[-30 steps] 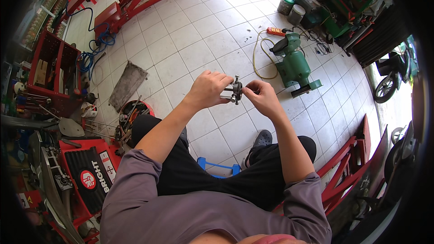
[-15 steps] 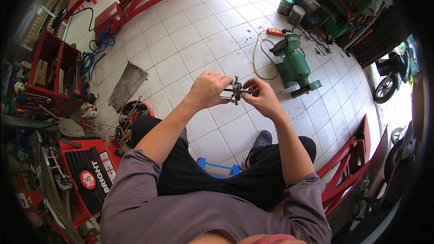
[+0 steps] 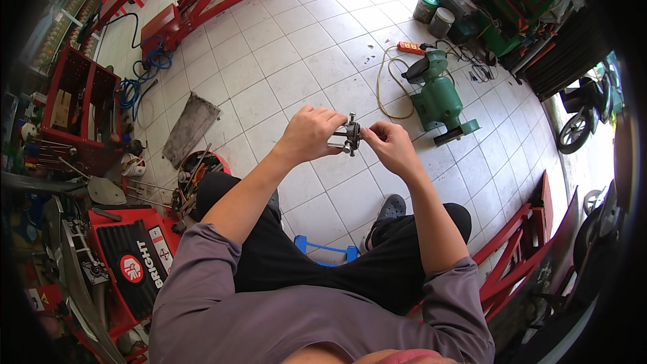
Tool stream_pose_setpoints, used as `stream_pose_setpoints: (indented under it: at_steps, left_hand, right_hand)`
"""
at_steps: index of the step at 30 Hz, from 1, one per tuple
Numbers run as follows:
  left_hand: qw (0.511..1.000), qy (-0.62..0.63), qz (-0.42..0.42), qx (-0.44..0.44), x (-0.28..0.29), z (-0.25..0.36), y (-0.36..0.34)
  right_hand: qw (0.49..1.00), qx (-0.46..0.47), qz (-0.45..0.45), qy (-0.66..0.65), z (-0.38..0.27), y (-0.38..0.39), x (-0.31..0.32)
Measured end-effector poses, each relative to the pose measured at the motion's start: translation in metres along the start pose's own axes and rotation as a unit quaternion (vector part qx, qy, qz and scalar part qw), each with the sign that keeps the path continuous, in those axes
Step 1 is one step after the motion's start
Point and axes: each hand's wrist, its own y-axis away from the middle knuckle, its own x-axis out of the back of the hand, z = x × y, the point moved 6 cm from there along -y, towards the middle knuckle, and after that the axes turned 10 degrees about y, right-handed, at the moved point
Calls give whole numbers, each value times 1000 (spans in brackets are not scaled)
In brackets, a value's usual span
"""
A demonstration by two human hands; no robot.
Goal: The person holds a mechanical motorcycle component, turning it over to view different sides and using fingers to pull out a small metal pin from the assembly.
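In front of me, over the tiled floor, a small dark metal puller is held up between both hands. It has a round body, short screw ends sticking out at top and bottom, and prongs pointing left. My left hand is closed around the prongs, thumb below and fingers above. At the body's right side, my right hand is closed, its thumb and fingertips pinching the puller's centre rod. That rod is mostly hidden by the right fingers.
A green bench grinder stands on the floor to the right, beside a red power strip. On the left are a grey slab, a round red tub of tools and a red cart. A blue stool shows between my legs.
My right fingers have shifted and curled closer against the puller's body, covering the dark rod that showed between them. The left hand and the puller's body have stayed almost still.
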Motion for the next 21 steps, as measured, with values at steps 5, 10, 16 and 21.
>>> stream_pose_setpoints:
  at_steps: [5, 10, 16, 21]
  left_hand:
    - [1000, 6, -2, 7, -1, 0, 0]
    - [1000, 11, 4, 10, 1, 0, 0]
    - [1000, 9, 3, 8, 1, -1, 0]
    - [1000, 7, -1, 11, 0, 0, 0]
  right_hand:
    - [998, 57, 14, -14, -2, 2, -2]
    - [1000, -1, -25, -2, 7, -3, -3]
    - [999, 19, -9, -34, 3, 1, -3]
    - [1000, 1, -31, 7, 3, -1, -2]
